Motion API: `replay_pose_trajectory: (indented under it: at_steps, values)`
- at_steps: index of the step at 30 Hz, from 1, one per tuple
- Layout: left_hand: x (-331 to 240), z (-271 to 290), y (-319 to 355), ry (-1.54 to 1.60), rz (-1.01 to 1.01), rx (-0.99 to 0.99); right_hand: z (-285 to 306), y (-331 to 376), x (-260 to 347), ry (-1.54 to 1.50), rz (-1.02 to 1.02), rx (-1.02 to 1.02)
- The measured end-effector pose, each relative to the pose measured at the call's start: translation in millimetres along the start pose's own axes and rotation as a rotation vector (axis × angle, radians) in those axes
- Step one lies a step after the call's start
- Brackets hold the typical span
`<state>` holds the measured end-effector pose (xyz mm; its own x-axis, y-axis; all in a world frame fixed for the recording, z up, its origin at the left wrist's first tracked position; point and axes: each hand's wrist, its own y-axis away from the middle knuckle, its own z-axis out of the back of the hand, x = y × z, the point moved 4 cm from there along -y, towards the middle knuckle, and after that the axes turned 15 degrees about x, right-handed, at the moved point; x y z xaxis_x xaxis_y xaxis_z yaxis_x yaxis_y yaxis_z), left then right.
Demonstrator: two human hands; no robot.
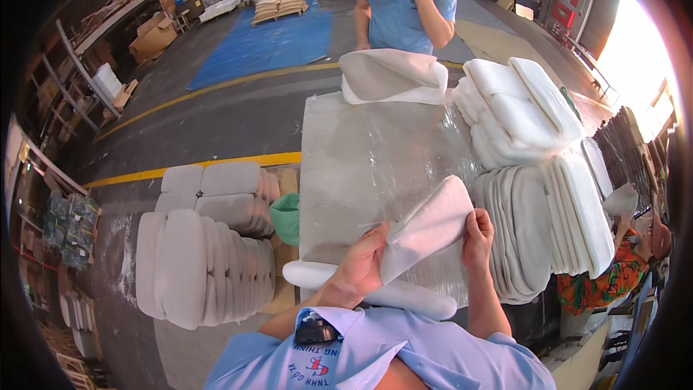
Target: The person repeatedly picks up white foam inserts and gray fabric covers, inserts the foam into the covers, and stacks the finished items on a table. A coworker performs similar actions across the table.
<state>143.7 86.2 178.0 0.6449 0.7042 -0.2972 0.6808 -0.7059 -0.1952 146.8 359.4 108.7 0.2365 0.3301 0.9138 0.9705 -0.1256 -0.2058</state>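
A pale grey-white fabric cover (427, 227), folded at an angle, is held up over the near part of the table. My left hand (363, 260) closes round its left edge, and my right hand (477, 237) pinches its right edge. Beneath the cover and close to my body lies a long white padded cushion (404, 296) on the table's near edge. The table (382, 148) has a shiny, plastic-like covering. Part of the cushion is hidden by my left hand and the cover.
White padded pieces (523, 112) and folded grey-white ones (512, 224) are stacked at the right. Grey cushions (206, 267) stand at the left beside a green cloth item (286, 218). Across the table, a person in blue (408, 7) stands behind another cover (393, 76).
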Motion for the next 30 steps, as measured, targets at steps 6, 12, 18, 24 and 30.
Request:
replay_pose_trajectory:
  at_steps: [6,12,18,24,30]
  values:
    - [-18,-8,-3,-0.204,-0.042,0.177,-3,8,9,0.078,-0.234,0.25]
    - [-39,-14,20,-0.017,-0.082,0.158,-45,16,147,0.516,-0.112,0.237]
    - [-27,-21,70,-0.061,-0.119,-0.04,-142,5,264,1.059,-0.015,0.932]
    - [-24,8,83,-0.079,-0.066,-0.174,-161,-98,119,0.266,-0.611,0.726]
    - [-35,19,99,-0.157,-0.163,-0.381,-174,-26,-131,0.101,-0.659,0.771]
